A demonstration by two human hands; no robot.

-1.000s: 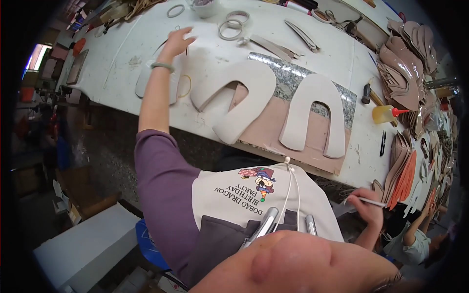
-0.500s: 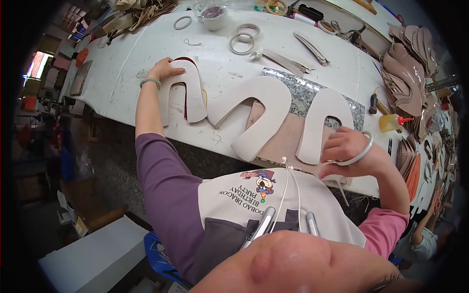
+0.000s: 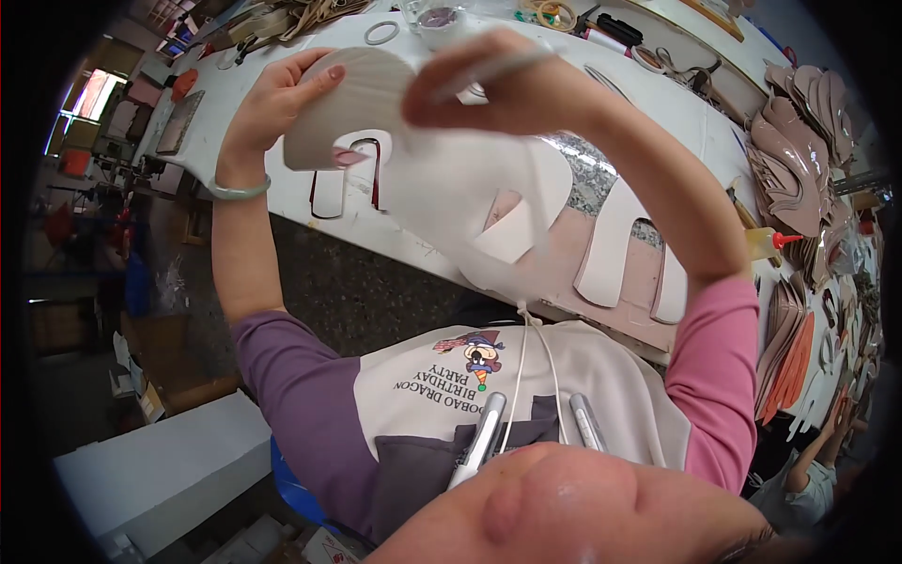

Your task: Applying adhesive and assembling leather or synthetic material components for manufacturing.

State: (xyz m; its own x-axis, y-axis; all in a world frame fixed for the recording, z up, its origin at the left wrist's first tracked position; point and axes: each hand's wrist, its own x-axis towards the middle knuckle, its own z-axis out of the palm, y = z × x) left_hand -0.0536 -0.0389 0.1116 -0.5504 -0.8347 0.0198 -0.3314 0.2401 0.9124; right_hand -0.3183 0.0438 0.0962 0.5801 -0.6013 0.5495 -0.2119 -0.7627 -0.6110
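Observation:
My left hand (image 3: 282, 103) grips a pale U-shaped piece (image 3: 371, 85) raised over the table, its thumb flat on the face. My right hand (image 3: 489, 85), blurred by motion, is closed beside the curve of that piece. A pale, smeared thin sheet (image 3: 451, 193) hangs beneath it, apparently pinched in its fingers. Below the raised piece lies another U-shaped piece with a dark red edge (image 3: 329, 193). Farther right, a U-shaped piece (image 3: 554, 174) shows partly behind the sheet, and one more (image 3: 611, 244) rests near the front edge.
A speckled stone slab (image 3: 587, 197) and a pinkish sheet (image 3: 561, 249) lie under the right-hand pieces. At the far side are a tape ring (image 3: 382, 33) and a clear cup (image 3: 437, 19). Stacked beige cutouts (image 3: 785, 141) and a red-tipped bottle (image 3: 763, 242) stand to the right.
My left hand has lifted a U-shaped piece off the table towards me. My right hand has swung up and left from the front edge to meet it, and a blurred pale sheet now hangs there.

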